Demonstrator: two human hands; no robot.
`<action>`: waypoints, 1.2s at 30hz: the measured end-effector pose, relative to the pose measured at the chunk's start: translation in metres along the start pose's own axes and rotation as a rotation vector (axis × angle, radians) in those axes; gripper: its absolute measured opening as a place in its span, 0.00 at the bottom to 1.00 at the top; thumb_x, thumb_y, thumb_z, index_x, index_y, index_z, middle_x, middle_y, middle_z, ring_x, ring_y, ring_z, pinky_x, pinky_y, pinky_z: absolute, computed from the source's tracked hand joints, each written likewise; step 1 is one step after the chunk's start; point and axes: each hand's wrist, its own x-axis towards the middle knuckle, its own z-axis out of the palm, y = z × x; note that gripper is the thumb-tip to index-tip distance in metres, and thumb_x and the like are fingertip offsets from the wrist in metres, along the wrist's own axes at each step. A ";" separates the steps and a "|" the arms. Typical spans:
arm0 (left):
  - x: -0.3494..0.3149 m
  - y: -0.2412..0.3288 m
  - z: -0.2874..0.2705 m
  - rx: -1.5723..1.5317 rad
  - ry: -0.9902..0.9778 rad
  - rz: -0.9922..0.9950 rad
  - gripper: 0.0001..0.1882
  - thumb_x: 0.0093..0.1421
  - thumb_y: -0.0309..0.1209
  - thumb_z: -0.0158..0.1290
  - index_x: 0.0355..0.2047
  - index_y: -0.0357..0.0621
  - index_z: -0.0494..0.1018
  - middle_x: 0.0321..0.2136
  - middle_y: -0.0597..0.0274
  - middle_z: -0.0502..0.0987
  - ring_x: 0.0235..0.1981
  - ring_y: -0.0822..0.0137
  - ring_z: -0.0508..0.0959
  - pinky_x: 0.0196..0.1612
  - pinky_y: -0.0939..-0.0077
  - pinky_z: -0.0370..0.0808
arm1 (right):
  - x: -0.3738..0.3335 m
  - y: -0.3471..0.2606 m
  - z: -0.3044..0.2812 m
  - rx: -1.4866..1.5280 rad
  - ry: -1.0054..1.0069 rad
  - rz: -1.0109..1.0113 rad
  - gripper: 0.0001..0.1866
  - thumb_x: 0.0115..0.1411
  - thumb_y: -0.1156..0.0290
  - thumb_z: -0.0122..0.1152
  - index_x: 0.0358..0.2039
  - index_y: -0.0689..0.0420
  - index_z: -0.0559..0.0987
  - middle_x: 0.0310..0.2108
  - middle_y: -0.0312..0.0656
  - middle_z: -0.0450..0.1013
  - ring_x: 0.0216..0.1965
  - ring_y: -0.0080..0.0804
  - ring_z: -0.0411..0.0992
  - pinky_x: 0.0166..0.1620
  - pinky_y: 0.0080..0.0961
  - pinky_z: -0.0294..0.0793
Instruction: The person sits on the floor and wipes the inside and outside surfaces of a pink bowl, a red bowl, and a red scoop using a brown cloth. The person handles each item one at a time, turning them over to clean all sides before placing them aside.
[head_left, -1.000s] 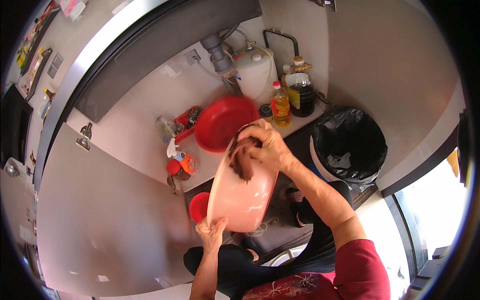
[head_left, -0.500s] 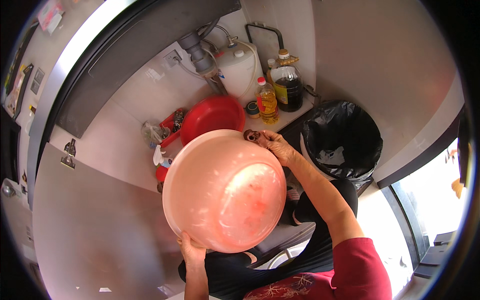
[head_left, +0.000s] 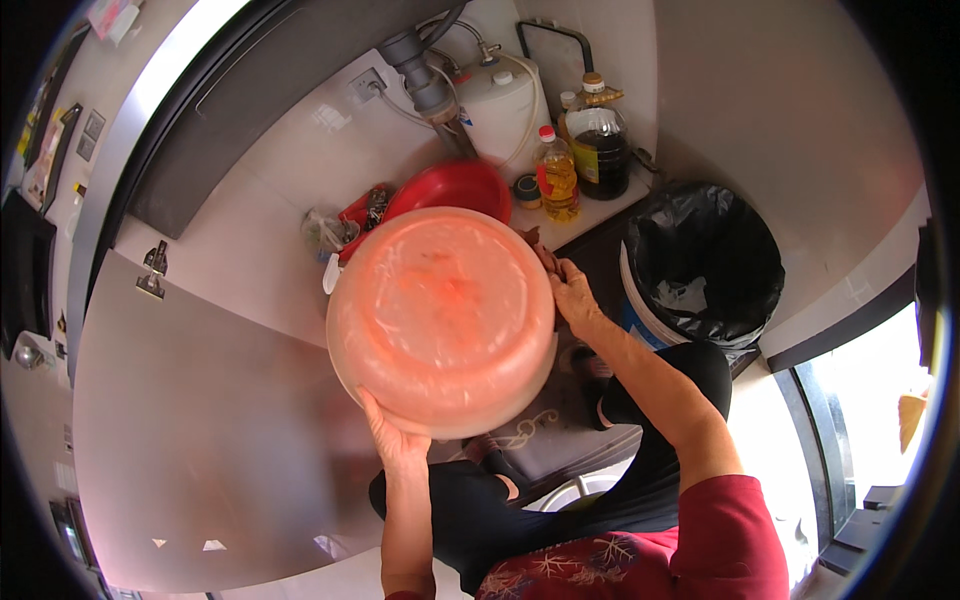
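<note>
A large translucent pink plastic basin (head_left: 440, 300) is held up in front of me, its underside with a round raised ring turned toward me. My left hand (head_left: 398, 438) grips its near rim at the lower left, thumb on the outside and fingers hidden behind. At the basin's right side, my right hand (head_left: 574, 296) is closed around a crumpled brown cloth (head_left: 541, 250), which lies against the rim. Whether those fingers also clasp the rim is hidden. Behind the basin, a red basin (head_left: 480, 185) stands in the cabinet, partly covered.
On the cabinet floor stand an oil bottle (head_left: 556, 180), a large dark-liquid jug (head_left: 602, 160), a small jar (head_left: 527, 190) and a white tank (head_left: 500, 105). A grey drain pipe (head_left: 425, 85) hangs above. The black-lined bin (head_left: 700, 260) is at right; an open cabinet door (head_left: 210, 430) at left.
The pink basin has tipped so its underside faces me more fully, and it has risen in view. Both hands moved with it. My right hand and the cloth shifted down the right side.
</note>
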 end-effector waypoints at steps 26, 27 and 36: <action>0.018 -0.029 0.026 -0.196 -0.110 0.064 0.33 0.58 0.51 0.51 0.59 0.48 0.59 0.56 0.60 0.66 0.56 0.57 0.66 0.57 0.52 0.66 | -0.065 -0.121 0.049 -0.463 0.282 -0.761 0.11 0.55 0.74 0.52 0.40 0.60 0.72 0.40 0.50 0.63 0.41 0.48 0.63 0.46 0.35 0.64; 0.018 -0.030 0.026 -0.176 -0.117 0.066 0.34 0.58 0.51 0.52 0.59 0.47 0.59 0.56 0.60 0.66 0.56 0.57 0.66 0.57 0.52 0.66 | -0.050 -0.111 0.043 -0.470 0.332 -0.702 0.10 0.57 0.72 0.52 0.39 0.60 0.72 0.37 0.49 0.65 0.38 0.45 0.64 0.44 0.32 0.65; 0.019 -0.026 0.026 -0.118 -0.123 0.172 0.37 0.57 0.53 0.51 0.59 0.43 0.57 0.55 0.59 0.66 0.55 0.59 0.66 0.58 0.57 0.66 | -0.084 -0.104 0.060 -0.516 0.171 -0.882 0.12 0.55 0.77 0.55 0.41 0.61 0.72 0.43 0.52 0.63 0.44 0.50 0.61 0.47 0.37 0.63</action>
